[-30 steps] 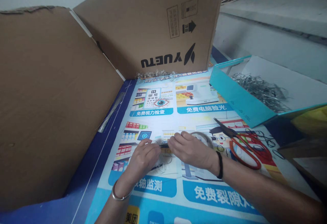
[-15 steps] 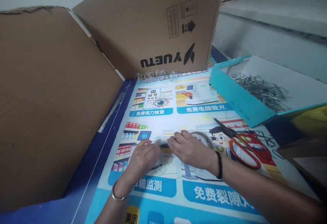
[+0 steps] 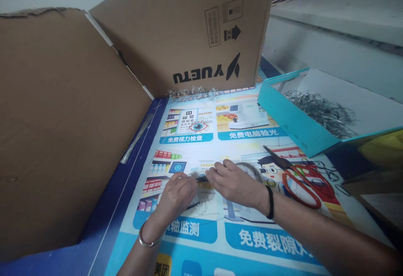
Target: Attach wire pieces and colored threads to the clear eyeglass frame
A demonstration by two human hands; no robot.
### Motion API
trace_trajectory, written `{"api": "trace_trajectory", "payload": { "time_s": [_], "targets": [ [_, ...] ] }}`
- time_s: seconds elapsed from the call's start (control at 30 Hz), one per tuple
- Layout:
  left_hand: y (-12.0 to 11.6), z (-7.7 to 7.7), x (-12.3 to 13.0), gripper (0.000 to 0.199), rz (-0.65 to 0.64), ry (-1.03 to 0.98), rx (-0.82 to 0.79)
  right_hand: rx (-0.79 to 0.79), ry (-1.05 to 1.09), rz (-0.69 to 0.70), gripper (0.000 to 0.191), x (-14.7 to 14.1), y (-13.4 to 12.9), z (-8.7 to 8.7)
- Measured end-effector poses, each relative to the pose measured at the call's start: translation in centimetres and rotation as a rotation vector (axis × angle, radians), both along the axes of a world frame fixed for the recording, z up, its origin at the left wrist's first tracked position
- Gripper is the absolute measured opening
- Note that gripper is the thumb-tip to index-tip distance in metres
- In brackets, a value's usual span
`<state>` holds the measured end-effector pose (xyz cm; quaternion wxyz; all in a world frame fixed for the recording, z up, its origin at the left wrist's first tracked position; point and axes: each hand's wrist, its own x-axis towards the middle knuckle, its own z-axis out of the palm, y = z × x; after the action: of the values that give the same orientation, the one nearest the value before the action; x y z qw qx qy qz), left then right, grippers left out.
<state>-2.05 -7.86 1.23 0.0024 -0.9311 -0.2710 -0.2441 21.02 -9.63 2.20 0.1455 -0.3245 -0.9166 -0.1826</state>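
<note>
Close together over the printed sheet (image 3: 206,148), both hands have their fingers closed on a small dark piece (image 3: 202,179) that spans between them. My left hand (image 3: 179,192), with a silver bangle at the wrist, pinches its left end. The other end is in my right hand (image 3: 233,181), which has a black band at the wrist. Thin loose wire (image 3: 204,200) curls below the fingers, beside a dark slim strip (image 3: 192,206). Fingertips hide most of the held piece, and its exact form cannot be made out.
Scissors with orange handles (image 3: 300,183) lie right of my right hand, near dark loops (image 3: 327,169). A turquoise box (image 3: 292,116) holds tangled wire (image 3: 324,114). Cardboard panels (image 3: 189,28) stand behind and at left, with clear wiry bits (image 3: 192,93) along the base.
The dark slim strip below my left hand has shifted slightly and shows less. Both hands stay nearly in place, still closed on the dark piece.
</note>
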Motion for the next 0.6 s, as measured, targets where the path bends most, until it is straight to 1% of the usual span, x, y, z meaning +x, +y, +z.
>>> {"api": "trace_trajectory", "payload": {
  "time_s": [0.23,0.43,0.6],
  "targets": [
    [0.17,-0.83,0.00,0.017,0.018,-0.081,-0.050,0.014,-0.004,0.009,0.019,0.40,0.20,0.38],
    [0.02,-0.76,0.25,0.018,0.005,-0.075,-0.018,0.035,-0.007,0.043,0.019,0.70,0.30,0.42],
    [0.00,-0.75,0.36,0.017,0.002,-0.084,-0.008,0.065,-0.005,0.041,0.020,0.62,0.13,0.55]
  ]
}}
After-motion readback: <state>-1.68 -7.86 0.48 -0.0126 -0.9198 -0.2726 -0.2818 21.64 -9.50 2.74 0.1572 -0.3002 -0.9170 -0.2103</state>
